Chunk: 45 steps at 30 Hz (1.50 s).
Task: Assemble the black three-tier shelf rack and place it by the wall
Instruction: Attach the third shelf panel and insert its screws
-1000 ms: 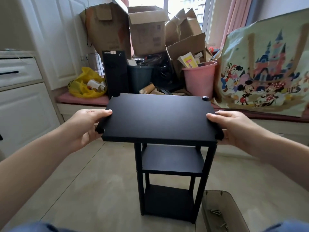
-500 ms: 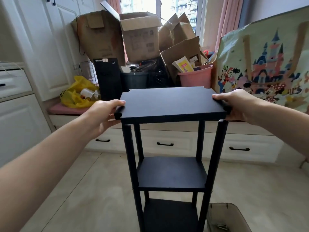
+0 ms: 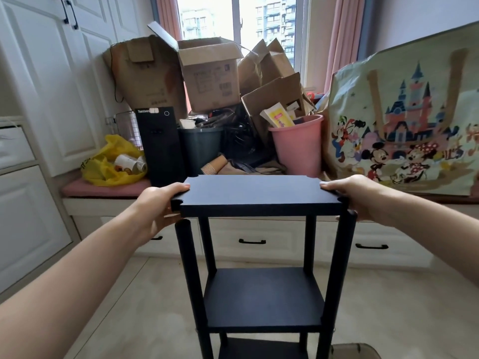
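Observation:
The black rack stands on the floor in front of me. Its middle shelf [image 3: 264, 296] and bottom shelf [image 3: 259, 348] sit between four black posts. I hold the top panel [image 3: 256, 193] level, just above the round tops of the front left post [image 3: 186, 268] and front right post [image 3: 339, 268]. The panel's notched corners are apart from these two posts. My left hand [image 3: 158, 206] grips the panel's left edge. My right hand [image 3: 355, 195] grips its right edge. The rear posts reach up under the panel, and their tops are hidden.
Behind the rack is a low window bench with drawers [image 3: 251, 240], piled with cardboard boxes [image 3: 207, 73], a pink bucket [image 3: 298, 146], a black computer tower [image 3: 160, 146], a yellow bag [image 3: 111, 161] and a cartoon-print bag [image 3: 404, 120]. White cabinets [image 3: 31, 203] line the left. A small tray [image 3: 355, 352] lies bottom right.
The top panel has come up off the front posts, whose round tops now show below it. My view has risen and moved closer to the bench. Both hands kept their grip.

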Tool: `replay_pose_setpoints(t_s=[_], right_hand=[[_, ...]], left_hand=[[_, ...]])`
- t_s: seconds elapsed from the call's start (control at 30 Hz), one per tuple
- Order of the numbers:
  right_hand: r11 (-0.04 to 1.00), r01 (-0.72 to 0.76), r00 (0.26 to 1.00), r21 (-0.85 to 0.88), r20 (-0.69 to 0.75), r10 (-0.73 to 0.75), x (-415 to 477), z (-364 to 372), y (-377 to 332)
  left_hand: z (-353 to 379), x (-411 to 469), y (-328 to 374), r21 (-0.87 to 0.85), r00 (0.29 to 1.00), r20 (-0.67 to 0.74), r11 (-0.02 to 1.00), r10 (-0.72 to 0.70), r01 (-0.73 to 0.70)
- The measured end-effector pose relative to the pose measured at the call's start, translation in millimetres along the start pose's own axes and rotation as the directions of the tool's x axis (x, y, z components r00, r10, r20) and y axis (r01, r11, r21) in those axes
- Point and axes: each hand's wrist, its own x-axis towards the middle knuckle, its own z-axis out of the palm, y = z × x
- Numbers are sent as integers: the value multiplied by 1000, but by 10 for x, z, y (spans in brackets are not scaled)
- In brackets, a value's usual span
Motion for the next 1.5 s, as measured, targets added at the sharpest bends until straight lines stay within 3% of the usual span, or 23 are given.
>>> replay_pose_setpoints(t_s=[0.43,0.73,1.07,1.5], right_hand=[[999,-29,999,34,20,29,-29,-17,23],[998,-26,1000,53,-3,26,1,19,2],[992,-64,998,105,19,62,21,33,-12],[988,-1,1000,157,10,-1,30,-19,70]], left_hand=[[24,6,-35,29,1000,-10,1000,-5,5],[61,-62,-116,-1,993,20,993,-120,120],[89,-71,-135,2,995,20,996,-94,94],[146,-102,-75,49,997,-3,996,-80,81]])
